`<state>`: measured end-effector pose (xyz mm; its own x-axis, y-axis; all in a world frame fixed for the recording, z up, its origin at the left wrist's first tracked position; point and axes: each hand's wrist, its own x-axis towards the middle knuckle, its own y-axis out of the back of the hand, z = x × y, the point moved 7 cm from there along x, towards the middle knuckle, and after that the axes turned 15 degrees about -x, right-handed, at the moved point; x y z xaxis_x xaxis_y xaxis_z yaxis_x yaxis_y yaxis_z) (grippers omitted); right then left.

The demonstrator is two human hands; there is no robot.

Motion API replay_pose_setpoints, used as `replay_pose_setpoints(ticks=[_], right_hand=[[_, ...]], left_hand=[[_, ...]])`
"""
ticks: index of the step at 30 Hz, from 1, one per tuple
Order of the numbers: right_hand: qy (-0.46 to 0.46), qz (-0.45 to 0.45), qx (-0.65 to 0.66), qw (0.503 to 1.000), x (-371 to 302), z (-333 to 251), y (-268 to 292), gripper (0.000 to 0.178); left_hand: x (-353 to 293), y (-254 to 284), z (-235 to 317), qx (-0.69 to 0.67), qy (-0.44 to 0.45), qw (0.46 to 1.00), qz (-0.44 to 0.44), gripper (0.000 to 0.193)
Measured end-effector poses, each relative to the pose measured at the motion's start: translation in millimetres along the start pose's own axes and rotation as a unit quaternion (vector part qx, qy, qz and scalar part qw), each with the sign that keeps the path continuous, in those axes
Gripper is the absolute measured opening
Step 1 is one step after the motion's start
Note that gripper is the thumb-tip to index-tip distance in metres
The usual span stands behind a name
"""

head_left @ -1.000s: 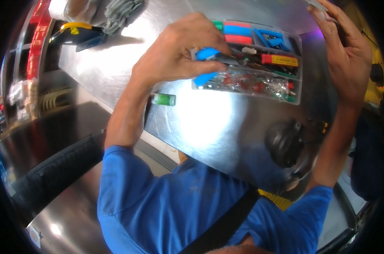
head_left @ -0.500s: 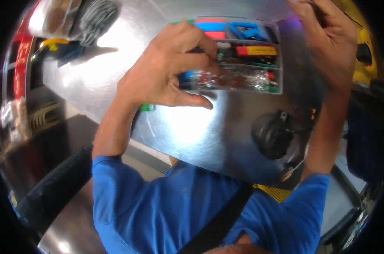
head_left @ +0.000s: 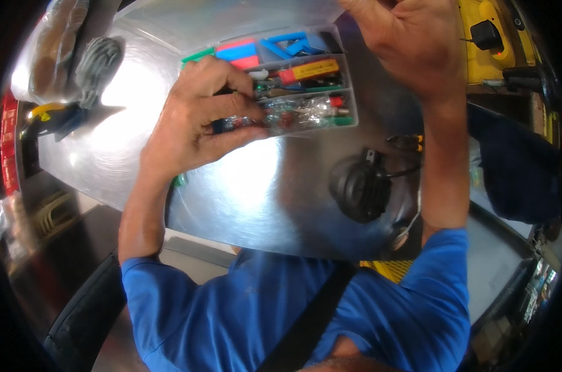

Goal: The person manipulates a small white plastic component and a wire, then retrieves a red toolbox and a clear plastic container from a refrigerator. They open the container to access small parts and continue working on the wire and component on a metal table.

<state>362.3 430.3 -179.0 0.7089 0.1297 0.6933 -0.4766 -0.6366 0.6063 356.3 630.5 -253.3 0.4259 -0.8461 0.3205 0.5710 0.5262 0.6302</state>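
A clear plastic compartment box lies on the metal table with its see-through lid raised. My left hand reaches over the box's left part. Its thumb and fingers are drawn together around a crinkled clear plastic packet in the nearest compartment; the fingertips are partly hidden. My right hand is at the lid's right corner, thumb along it, some fingers cut off by the picture's top. A red and yellow tube lies in the middle compartment. Blue and red strips fill the far one.
A black plug-like device with a cable and small yellow-handled pliers rest nearer on the table. At left are grey gloves and a yellow-and-black tool. A yellow case stands at right.
My left thumb has closed up toward the fingers at the packet. The whole view has shifted, so the box and both hands appear farther left.
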Motion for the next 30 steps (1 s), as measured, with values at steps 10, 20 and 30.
replay_pose_setpoints(ticks=[10, 20, 30], right_hand=[[-0.067, -0.009, 0.031, 0.997, -5, -1, -9, 0.017], [-0.08, 0.002, -0.024, 0.996, -9, -3, -14, 0.015], [-0.045, 0.02, -0.046, 0.998, -9, -10, -17, 0.016]], left_hand=[[-1, 2, 5, 0.038, 0.012, 0.998, 0.055, 0.019], [-4, -7, 11, 0.035, -0.071, 0.997, 0.024, 0.025], [-7, -12, 0, 0.052, -0.04, 0.998, -0.008, 0.034]])
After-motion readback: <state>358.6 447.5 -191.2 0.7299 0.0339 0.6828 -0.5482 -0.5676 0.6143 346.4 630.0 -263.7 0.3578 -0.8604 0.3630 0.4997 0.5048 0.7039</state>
